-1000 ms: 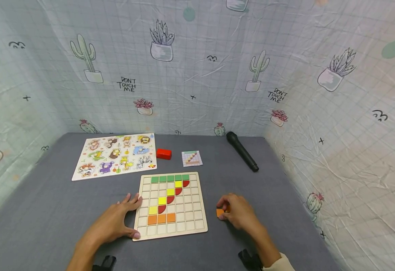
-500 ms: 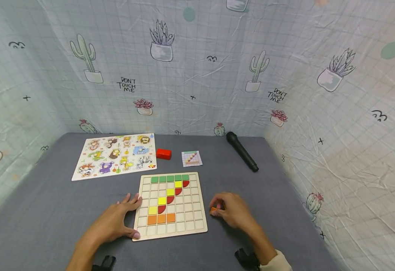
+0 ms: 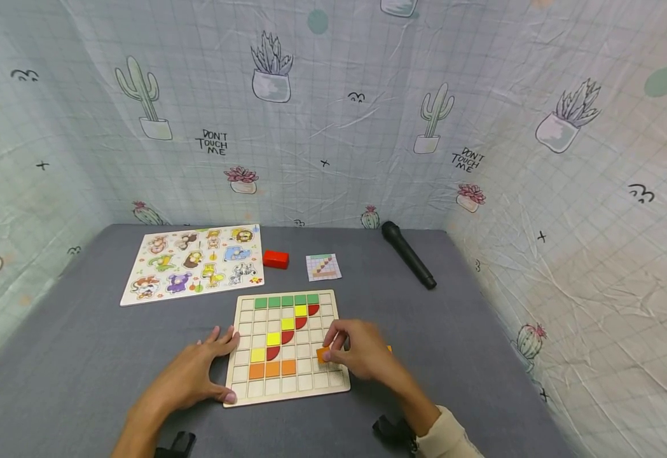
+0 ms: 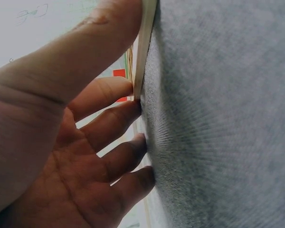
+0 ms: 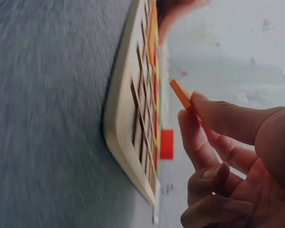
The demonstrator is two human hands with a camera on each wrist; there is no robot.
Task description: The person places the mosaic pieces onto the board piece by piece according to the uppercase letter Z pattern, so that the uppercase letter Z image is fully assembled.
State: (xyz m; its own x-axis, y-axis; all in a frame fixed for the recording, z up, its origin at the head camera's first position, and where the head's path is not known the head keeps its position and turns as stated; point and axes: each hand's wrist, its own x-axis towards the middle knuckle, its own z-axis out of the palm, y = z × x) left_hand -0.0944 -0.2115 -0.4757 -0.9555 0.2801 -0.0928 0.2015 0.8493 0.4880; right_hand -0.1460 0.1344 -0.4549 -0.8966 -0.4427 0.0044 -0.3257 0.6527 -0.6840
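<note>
My right hand (image 3: 362, 350) pinches an orange square tile (image 5: 180, 95) between thumb and fingertip, over the right part of a wooden grid board (image 3: 322, 381). In the right wrist view the tile is tilted and held apart from the board. My left hand (image 3: 196, 375) lies along the board's left edge with fingers spread, thumb at the near corner and index finger at the side. On the board sit a green row (image 3: 287, 301), a diagonal of yellow squares (image 3: 273, 340) with red quarter-round pieces (image 3: 287, 338), and 3 orange tiles (image 3: 273, 369) in a lower row.
Behind my right hand a bit of orange (image 3: 390, 348) shows on the grey table. Farther back are an animal puzzle board (image 3: 196, 264), a red block (image 3: 276, 259), a small pattern card (image 3: 323, 267) and a black microphone (image 3: 409, 254). A printed cloth (image 3: 322, 127) hangs around the table.
My right hand has picked up an orange tile from the table right of the board and carried it left over the grid. My left hand stays at the board's edge.
</note>
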